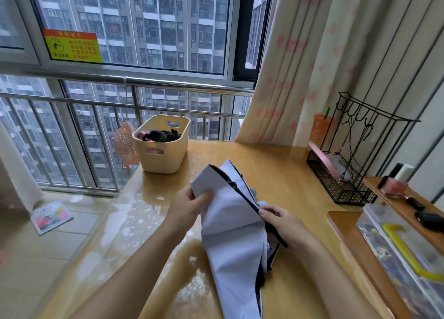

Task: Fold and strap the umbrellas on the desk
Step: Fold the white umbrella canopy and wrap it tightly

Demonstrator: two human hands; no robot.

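From where I watch, the collapsed pale lavender fabric umbrella with a dark lining [230, 222] is at the centre of my view. It is held loose and unstrapped just above the glossy yellow wooden desk [276, 165], and its long body runs from about 12 o'clock down towards 6 o'clock.

My left hand [188, 207] is at the umbrella's 10 o'clock. Its thumb and curled fingers pinch a fold of the pale canopy near the upper end. My right hand [280, 221] is at its 3 o'clock, with the fingers curled in to nip the dark-edged pleats at mid-length. Both hands have cloth in them, and neither is on the handle, which I cannot make out among the folds.

At 11 o'clock from the umbrella, a cream plastic basket with cut-out handles [165, 160] stands on the desk's far edge, holding dark and pink items I cannot identify. A small pink fan [125, 145] is just beside it at 9 o'clock. At 2 o'clock stands a black wire rack [341, 186], and at 4 o'clock lies a clear plastic box with a yellow handle [384, 251].
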